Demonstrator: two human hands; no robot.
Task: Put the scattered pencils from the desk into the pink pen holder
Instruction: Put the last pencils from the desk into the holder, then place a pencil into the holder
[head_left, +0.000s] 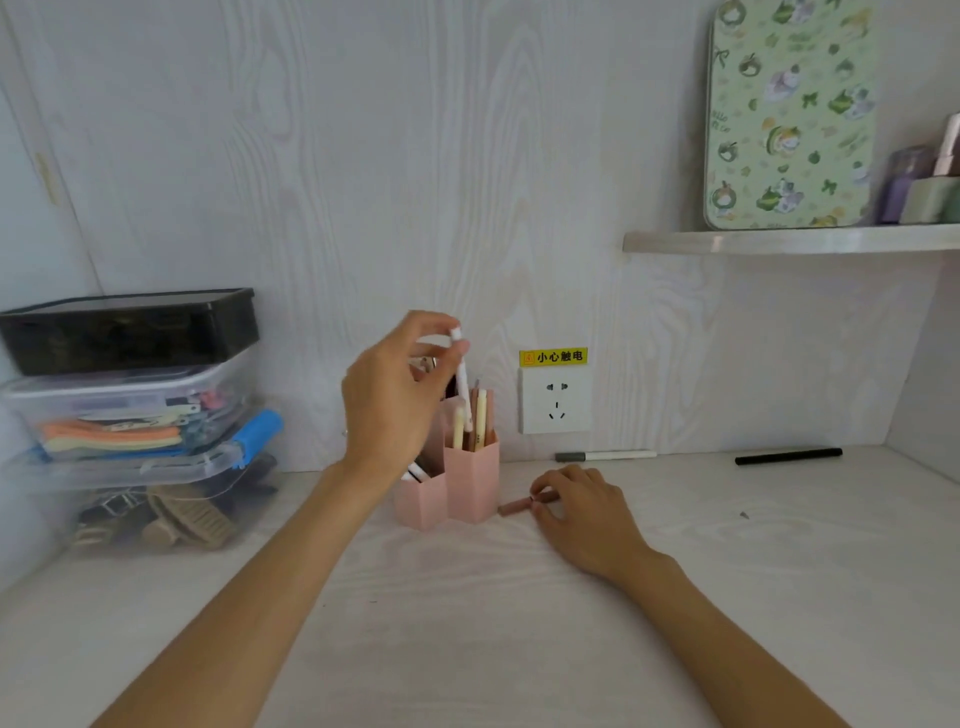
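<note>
Pale woodgrain surface (519, 597): left hand (395, 405) fingers pinching white pencil (464, 384) over pink hexagonal plastic pen holder (470, 480), several inside. Right hand (587, 512) fingers pinching brown pencil (514, 506) beside it; grey-capped white pen (605, 456), black pen (788, 456) remain.

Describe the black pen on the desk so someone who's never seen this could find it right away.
Start at the wall socket behind the desk and look right, under the shelf. The black pen lies flat by the back wall. Unlike the white marker beside the socket, it is black all over.
</note>
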